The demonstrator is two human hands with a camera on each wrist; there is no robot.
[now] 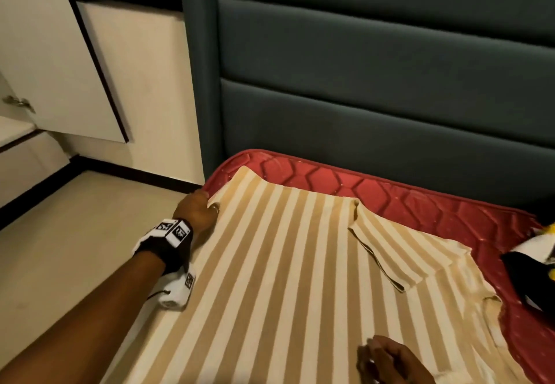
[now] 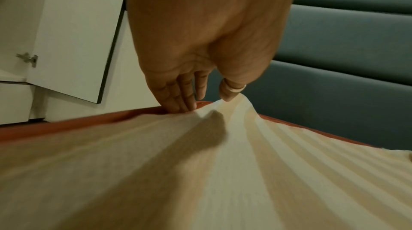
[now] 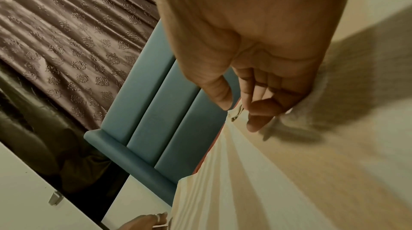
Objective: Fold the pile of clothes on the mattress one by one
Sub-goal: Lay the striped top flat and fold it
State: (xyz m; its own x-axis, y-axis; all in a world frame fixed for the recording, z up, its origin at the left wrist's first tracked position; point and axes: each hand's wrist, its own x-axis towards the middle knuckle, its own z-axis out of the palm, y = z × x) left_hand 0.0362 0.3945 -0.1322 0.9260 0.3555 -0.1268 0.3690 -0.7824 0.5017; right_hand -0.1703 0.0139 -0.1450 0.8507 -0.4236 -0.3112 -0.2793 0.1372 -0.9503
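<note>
Head view: a striped shirt [image 1: 285, 263] in tan and cream lies spread flat over the red mattress [image 1: 420, 203], filling the lower middle of the frame. The left hand [image 1: 196, 209] at centre left pinches the shirt's edge right by the mattress corner (there's a ring on the thumb). The right hand [image 1: 387, 359] sits at the bottom edge on the cloth, fingers loosely spread, gripping nothing as far as I can see. A dark garment with yellow [image 1: 534, 266] lies at far right.

Left wrist view: fingers [image 2: 178, 92] and thumb pinch a raised fold of the shirt [image 2: 223, 163].

Right wrist view: the right hand [image 3: 256, 75] hangs over the shirt [image 3: 289, 181], fingers relaxed, tips touching it; the green headboard [image 3: 156, 110] is centre left.
</note>
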